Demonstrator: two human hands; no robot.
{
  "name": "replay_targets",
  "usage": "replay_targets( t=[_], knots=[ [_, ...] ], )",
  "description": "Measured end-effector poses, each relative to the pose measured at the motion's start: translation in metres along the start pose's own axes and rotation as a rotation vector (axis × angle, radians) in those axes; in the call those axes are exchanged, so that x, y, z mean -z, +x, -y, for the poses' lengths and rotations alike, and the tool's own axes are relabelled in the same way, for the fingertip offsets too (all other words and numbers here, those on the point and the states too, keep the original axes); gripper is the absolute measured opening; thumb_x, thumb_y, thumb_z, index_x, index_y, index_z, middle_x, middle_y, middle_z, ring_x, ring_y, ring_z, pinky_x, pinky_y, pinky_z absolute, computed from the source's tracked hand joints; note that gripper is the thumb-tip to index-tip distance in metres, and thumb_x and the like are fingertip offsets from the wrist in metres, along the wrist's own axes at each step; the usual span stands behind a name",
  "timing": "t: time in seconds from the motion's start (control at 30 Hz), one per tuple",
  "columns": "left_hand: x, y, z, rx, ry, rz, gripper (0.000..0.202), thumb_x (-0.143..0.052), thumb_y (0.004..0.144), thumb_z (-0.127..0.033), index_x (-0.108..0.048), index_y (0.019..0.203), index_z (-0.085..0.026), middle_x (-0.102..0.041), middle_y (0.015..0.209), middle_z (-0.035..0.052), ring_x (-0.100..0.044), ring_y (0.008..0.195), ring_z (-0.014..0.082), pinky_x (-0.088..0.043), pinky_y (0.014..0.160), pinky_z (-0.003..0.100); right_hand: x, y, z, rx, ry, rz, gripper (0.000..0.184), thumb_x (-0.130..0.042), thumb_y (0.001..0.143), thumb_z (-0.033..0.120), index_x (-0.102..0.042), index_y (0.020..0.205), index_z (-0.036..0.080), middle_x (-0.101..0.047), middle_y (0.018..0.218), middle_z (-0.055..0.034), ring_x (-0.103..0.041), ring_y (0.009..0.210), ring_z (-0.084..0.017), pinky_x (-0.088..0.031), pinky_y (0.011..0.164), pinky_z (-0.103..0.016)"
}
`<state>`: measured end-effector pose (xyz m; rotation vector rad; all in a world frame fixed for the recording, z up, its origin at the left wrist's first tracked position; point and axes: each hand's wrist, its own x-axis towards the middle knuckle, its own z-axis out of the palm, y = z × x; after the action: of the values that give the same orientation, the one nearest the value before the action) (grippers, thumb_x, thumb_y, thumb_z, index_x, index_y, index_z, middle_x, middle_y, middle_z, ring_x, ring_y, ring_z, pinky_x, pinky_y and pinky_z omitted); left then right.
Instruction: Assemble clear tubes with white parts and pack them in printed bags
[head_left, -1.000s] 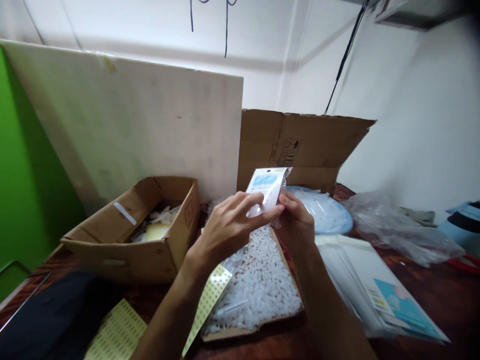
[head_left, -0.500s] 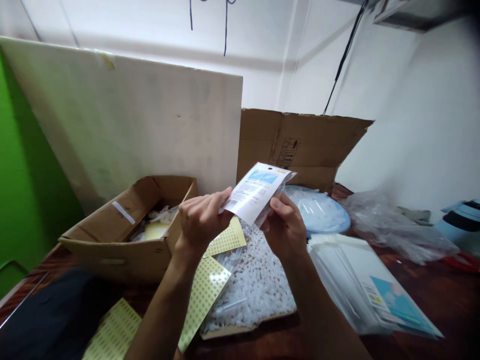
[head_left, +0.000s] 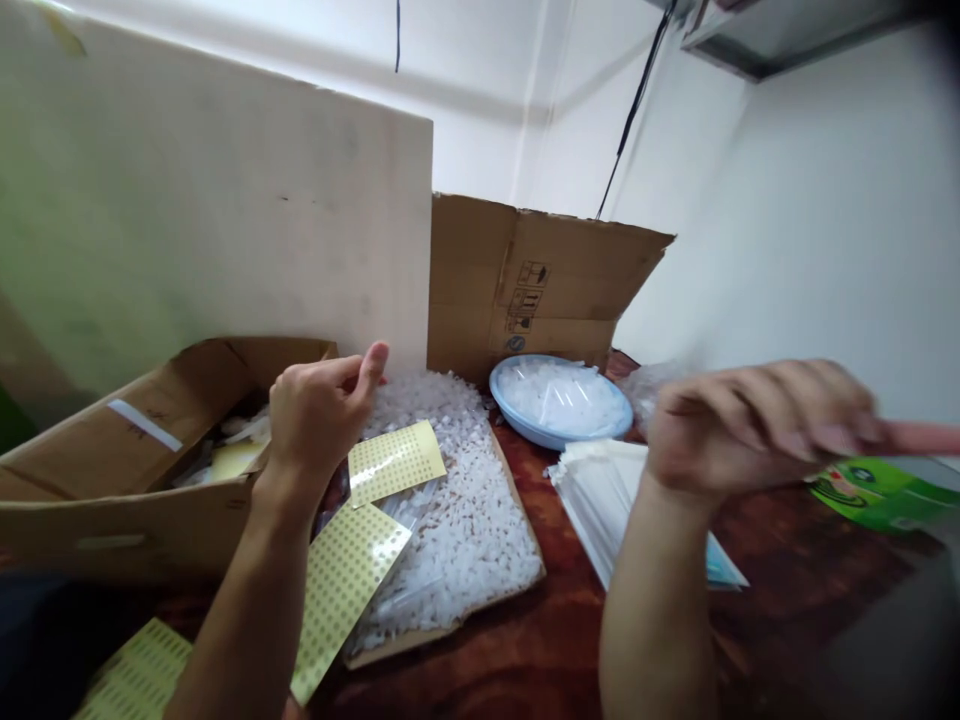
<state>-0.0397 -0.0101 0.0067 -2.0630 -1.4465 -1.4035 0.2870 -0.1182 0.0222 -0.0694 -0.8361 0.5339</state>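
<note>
My left hand [head_left: 322, 410] is raised beside the cardboard box, fingers curled in and thumb up; nothing shows in it. Out to the right is my right hand [head_left: 757, 425], its fingers bent over and closed. What they hold, if anything, is hidden. A blurred pinkish bar [head_left: 919, 438] runs from its fingertips to the frame edge; I cannot make out what it is. Just below those fingertips shows a green printed packet [head_left: 885, 495]; whether the hand touches it is unclear. Behind my right forearm lies a stack of white and clear packets [head_left: 600, 500].
The open cardboard box [head_left: 187, 530] at left holds loose pieces. Small white pieces [head_left: 465, 540] cover a cardboard sheet, with yellow dotted sticker sheets [head_left: 397, 462] over its left part. Behind stand a blue basin [head_left: 525, 435] of clear pieces and an upright cardboard flap [head_left: 480, 290].
My hands have parted, and the white-and-blue printed packet they held between them is no longer recognisable. My right hand has swung far right; the view has turned right, too.
</note>
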Motion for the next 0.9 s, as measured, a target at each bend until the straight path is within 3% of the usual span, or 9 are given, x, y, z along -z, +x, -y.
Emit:
replay_targets(
  t=[0.1, 0.2, 0.27, 0.33, 0.37, 0.47, 0.57, 0.73, 0.9],
  knots=[
    [-0.003, -0.003, -0.008, -0.061, -0.018, 0.047, 0.054, -0.050, 0.101, -0.056, -0.076, 0.066, -0.023, -0.067, 0.054, 0.0028, -0.058, 0.051, 0.0179, -0.032, 0.055, 0.030, -0.008, 0.003, -0.016, 0.042, -0.171, 0.119, 0.046, -0.073, 0.085, 0.063, -0.057, 0.059, 0.029, -0.048, 0.053, 0.0041, -0.048, 0.047, -0.015, -0.043, 0.052, -0.031],
    [-0.005, -0.006, -0.016, -0.156, -0.073, 0.161, 0.054, -0.050, 0.101, -0.053, -0.072, 0.064, -0.021, -0.065, 0.053, 0.0025, -0.052, 0.047, 0.0157, -0.029, 0.054, 0.030, 0.011, 0.008, -0.029, -0.130, -0.750, 0.197, 0.034, -0.070, 0.091, 0.053, -0.064, 0.072, 0.025, -0.063, 0.068, 0.0005, -0.058, 0.060, -0.018, -0.048, 0.062, -0.032],
    [-0.008, -0.009, -0.023, -0.216, -0.102, 0.306, 0.053, -0.049, 0.102, -0.050, -0.070, 0.064, -0.021, -0.064, 0.054, 0.0018, -0.050, 0.047, 0.0146, -0.029, 0.054, 0.030, 0.036, 0.013, -0.040, -0.269, -1.258, 0.294, 0.028, -0.064, 0.095, 0.046, -0.069, 0.084, 0.021, -0.072, 0.082, -0.0047, -0.066, 0.079, -0.022, -0.051, 0.076, -0.033],
    [-0.014, -0.015, -0.030, -0.266, -0.141, 0.528, 0.050, -0.047, 0.104, -0.047, -0.070, 0.067, -0.021, -0.066, 0.060, 0.0023, -0.054, 0.052, 0.0151, -0.032, 0.056, 0.029, 0.062, 0.015, -0.054, -0.545, -1.860, 0.391, 0.027, -0.052, 0.100, 0.037, -0.073, 0.094, 0.019, -0.076, 0.098, -0.0082, -0.069, 0.095, -0.023, -0.049, 0.087, -0.032],
    [-0.019, -0.019, -0.034, -0.279, -0.165, 0.657, 0.047, -0.047, 0.104, -0.045, -0.071, 0.072, -0.020, -0.069, 0.065, 0.0033, -0.059, 0.057, 0.0160, -0.035, 0.058, 0.029, 0.074, 0.015, -0.062, -0.643, -1.958, 0.387, 0.026, -0.054, 0.098, 0.032, -0.075, 0.094, 0.017, -0.077, 0.102, -0.0124, -0.068, 0.101, -0.026, -0.048, 0.089, -0.034],
    [-0.042, -0.040, -0.045, -0.262, -0.176, 1.061, 0.027, -0.051, 0.102, -0.034, -0.074, 0.105, -0.019, -0.077, 0.099, 0.0092, -0.071, 0.086, 0.0210, -0.046, 0.070, 0.028, 0.100, 0.009, -0.087, -0.838, -2.088, 0.371, 0.022, -0.062, 0.092, 0.030, -0.078, 0.091, 0.015, -0.076, 0.107, -0.0179, -0.067, 0.111, -0.033, -0.047, 0.095, -0.039],
    [-0.068, -0.066, -0.055, -0.279, -0.011, 1.375, 0.044, -0.069, 0.090, -0.032, -0.064, 0.132, -0.017, -0.070, 0.128, 0.0147, -0.070, 0.110, 0.0285, -0.051, 0.081, 0.031, 0.111, -0.001, -0.108, -0.980, -2.155, 0.368, 0.029, -0.062, 0.093, 0.038, -0.079, 0.099, 0.016, -0.074, 0.118, -0.0197, -0.065, 0.119, -0.037, -0.046, 0.101, -0.049],
    [-0.096, -0.089, -0.060, -0.278, 0.063, 1.483, 0.060, -0.085, 0.073, -0.029, -0.066, 0.128, -0.017, -0.068, 0.130, 0.0173, -0.071, 0.109, 0.0329, -0.056, 0.081, 0.034, 0.120, -0.011, -0.130, -1.086, -2.216, 0.378, 0.044, -0.047, 0.101, 0.044, -0.076, 0.120, 0.016, -0.067, 0.133, -0.0230, -0.056, 0.132, -0.042, -0.038, 0.107, -0.063],
    [-0.108, -0.091, -0.053, -0.281, 0.030, 1.468, 0.043, -0.076, 0.080, -0.023, -0.069, 0.122, -0.016, -0.071, 0.121, 0.0177, -0.072, 0.106, 0.0326, -0.057, 0.081, 0.035, 0.129, -0.018, -0.141, -1.043, -2.223, 0.368, 0.059, -0.036, 0.104, 0.052, -0.075, 0.122, 0.012, -0.066, 0.135, -0.0246, -0.053, 0.133, -0.046, -0.029, 0.111, -0.067]
  ],
)
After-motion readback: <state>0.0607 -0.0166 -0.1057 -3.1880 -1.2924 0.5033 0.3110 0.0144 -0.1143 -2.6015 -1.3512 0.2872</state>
